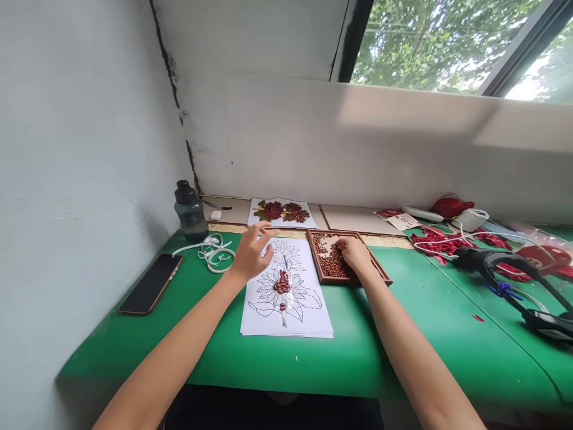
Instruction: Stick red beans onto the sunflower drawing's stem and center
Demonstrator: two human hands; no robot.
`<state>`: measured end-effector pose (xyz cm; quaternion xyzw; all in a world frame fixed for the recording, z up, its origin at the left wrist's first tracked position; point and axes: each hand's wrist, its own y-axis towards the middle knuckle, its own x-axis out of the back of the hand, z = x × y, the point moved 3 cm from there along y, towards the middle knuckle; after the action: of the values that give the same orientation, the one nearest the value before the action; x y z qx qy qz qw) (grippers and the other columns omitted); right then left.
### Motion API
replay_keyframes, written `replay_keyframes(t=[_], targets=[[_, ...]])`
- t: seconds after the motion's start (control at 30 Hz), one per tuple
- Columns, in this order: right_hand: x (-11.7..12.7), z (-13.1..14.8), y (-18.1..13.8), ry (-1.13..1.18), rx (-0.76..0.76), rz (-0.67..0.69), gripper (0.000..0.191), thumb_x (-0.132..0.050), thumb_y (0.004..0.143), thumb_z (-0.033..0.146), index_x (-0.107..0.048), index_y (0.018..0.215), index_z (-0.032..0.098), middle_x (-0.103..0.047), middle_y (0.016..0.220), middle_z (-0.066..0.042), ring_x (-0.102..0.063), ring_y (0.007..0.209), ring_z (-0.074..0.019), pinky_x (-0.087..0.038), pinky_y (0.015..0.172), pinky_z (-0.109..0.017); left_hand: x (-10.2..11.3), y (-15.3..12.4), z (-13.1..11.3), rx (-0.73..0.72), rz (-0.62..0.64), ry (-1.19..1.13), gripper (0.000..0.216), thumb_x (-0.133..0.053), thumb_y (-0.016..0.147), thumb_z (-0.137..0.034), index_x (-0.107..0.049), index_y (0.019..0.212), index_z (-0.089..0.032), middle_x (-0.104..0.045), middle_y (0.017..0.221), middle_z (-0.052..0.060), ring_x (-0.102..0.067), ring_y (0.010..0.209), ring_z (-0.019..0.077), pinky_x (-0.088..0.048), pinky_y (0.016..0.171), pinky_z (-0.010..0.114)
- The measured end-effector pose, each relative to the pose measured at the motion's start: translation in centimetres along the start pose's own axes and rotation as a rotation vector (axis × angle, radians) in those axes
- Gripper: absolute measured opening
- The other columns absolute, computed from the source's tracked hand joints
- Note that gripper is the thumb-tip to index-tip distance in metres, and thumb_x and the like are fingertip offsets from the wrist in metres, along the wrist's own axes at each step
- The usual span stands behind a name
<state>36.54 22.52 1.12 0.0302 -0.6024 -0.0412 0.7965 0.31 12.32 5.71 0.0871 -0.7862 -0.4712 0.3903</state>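
A white sheet (264, 319) with a line drawing of sunflowers lies before me. Reddish-brown beans (282, 284) are clustered on the centre of the lower flower, and a few more sit on its stem. My left hand (253, 251) hovers over the sheet's upper left edge, its fingers spread and nothing in them. To the right stands a shallow wooden tray (316, 257) holding many loose beans (333, 263). My right hand (353, 253) reaches into this tray with fingertips drawn together among the beans; whatever they pinch is too small to make out.
Behind the sheet lies a finished bean picture (282, 212). On the left are a phone (151, 284), a white cable (219, 254) and a dark bottle (190, 212). Red paper shreds (441, 242) and a black headset (514, 263) occupy the right side of the green tabletop (416, 316).
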Motion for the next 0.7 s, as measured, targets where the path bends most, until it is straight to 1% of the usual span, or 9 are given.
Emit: replay_keyframes(t=[0.07, 0.13, 0.2, 0.3, 0.37, 0.43, 0.5, 0.6, 0.7], targets=[[-0.6, -0.6, 0.2, 0.014, 0.014, -0.008, 0.039, -0.067, 0.103, 0.041, -0.064, 0.135, 0.019, -0.065, 0.137, -0.011, -0.068, 0.116, -0.0247, -0.060, 0.097, -0.047, -0.9, -0.9, 1.4, 0.054, -0.024, -0.003, 0.040, -0.057, 0.093, -0.010, -0.065, 0.130, -0.024, -0.056, 0.133, 0.012, -0.064, 0.110, 0.0242, -0.056, 0.103, 0.046], [-1.1, -1.0, 0.3, 0.034, 0.017, -0.022, 0.040, -0.068, 0.102, 0.041, -0.063, 0.136, 0.019, -0.065, 0.137, -0.011, -0.068, 0.116, -0.0251, -0.060, 0.097, -0.048, -1.0, -1.9, 2.4, 0.120, -0.056, -0.007, 0.043, -0.056, 0.095, -0.011, -0.063, 0.135, -0.023, -0.053, 0.137, 0.013, -0.062, 0.119, 0.0272, -0.055, 0.106, 0.048], [-1.4, -1.2, 0.3, 0.057, 0.009, -0.047, 0.041, -0.068, 0.102, 0.041, -0.063, 0.136, 0.018, -0.065, 0.136, -0.011, -0.068, 0.116, -0.0253, -0.060, 0.097, -0.048, -0.7, -2.5, 2.9, 0.152, -0.065, -0.013, 0.043, -0.056, 0.095, -0.011, -0.063, 0.135, -0.024, -0.055, 0.134, 0.013, -0.061, 0.124, 0.0285, -0.054, 0.107, 0.048], [-1.1, -1.1, -0.1, 0.090, -0.018, -0.120, 0.041, -0.068, 0.102, 0.042, -0.064, 0.136, 0.019, -0.065, 0.137, -0.011, -0.068, 0.115, -0.0246, -0.060, 0.097, -0.047, -0.2, -2.8, 2.8, 0.183, -0.075, -0.011, 0.042, -0.055, 0.095, -0.011, -0.062, 0.133, -0.024, -0.055, 0.131, 0.012, -0.062, 0.121, 0.0280, -0.056, 0.104, 0.047], [-0.5, -1.0, -0.5, 0.113, -0.026, -0.185, 0.031, -0.064, 0.104, 0.037, -0.067, 0.128, 0.018, -0.069, 0.128, -0.011, -0.069, 0.111, -0.0241, -0.059, 0.096, -0.045, 0.0, -2.7, 2.6, 0.204, -0.087, -0.002, 0.043, -0.054, 0.095, -0.011, -0.061, 0.135, -0.024, -0.054, 0.132, 0.013, -0.062, 0.122, 0.0281, -0.056, 0.105, 0.047], [0.0, -0.8, -0.9, 0.138, -0.024, -0.252, 0.021, -0.054, 0.106, 0.029, -0.069, 0.116, 0.018, -0.074, 0.112, -0.010, -0.069, 0.103, -0.0250, -0.055, 0.093, -0.043, 0.1, -2.7, 2.6, 0.219, -0.089, 0.009, 0.045, -0.054, 0.095, -0.010, -0.059, 0.137, -0.024, -0.054, 0.134, 0.012, -0.062, 0.123, 0.0274, -0.056, 0.107, 0.046], [0.5, -0.7, -1.1, 0.164, -0.028, -0.311, 0.022, -0.046, 0.103, 0.025, -0.067, 0.109, 0.019, -0.075, 0.099, -0.011, -0.068, 0.093, -0.0268, -0.051, 0.087, -0.041, 0.3, -2.7, 2.7, 0.235, -0.089, 0.026, 0.046, -0.054, 0.095, -0.010, -0.058, 0.138, -0.026, -0.054, 0.136, 0.012, -0.061, 0.126, 0.0277, -0.055, 0.109, 0.046], [0.9, -0.8, -1.1, 0.207, -0.062, -0.389, 0.027, -0.038, 0.101, 0.028, -0.061, 0.111, 0.019, -0.071, 0.088, -0.011, -0.062, 0.079, -0.0275, -0.044, 0.078, -0.041, 0.6, -2.8, 3.1, 0.262, -0.095, 0.055, 0.047, -0.053, 0.095, -0.010, -0.058, 0.139, -0.025, -0.055, 0.136, 0.012, -0.059, 0.129, 0.0285, -0.054, 0.110, 0.047], [1.1, -1.2, -1.2, 0.260, -0.090, -0.445, 0.028, -0.035, 0.099, 0.032, -0.058, 0.111, 0.019, -0.067, 0.082, -0.010, -0.058, 0.074, -0.0274, -0.040, 0.073, -0.039, 0.8, -2.8, 3.2, 0.268, -0.095, 0.072, 0.047, -0.053, 0.094, -0.009, -0.057, 0.139, -0.024, -0.056, 0.134, 0.011, -0.060, 0.127, 0.0281, -0.054, 0.109, 0.046]])
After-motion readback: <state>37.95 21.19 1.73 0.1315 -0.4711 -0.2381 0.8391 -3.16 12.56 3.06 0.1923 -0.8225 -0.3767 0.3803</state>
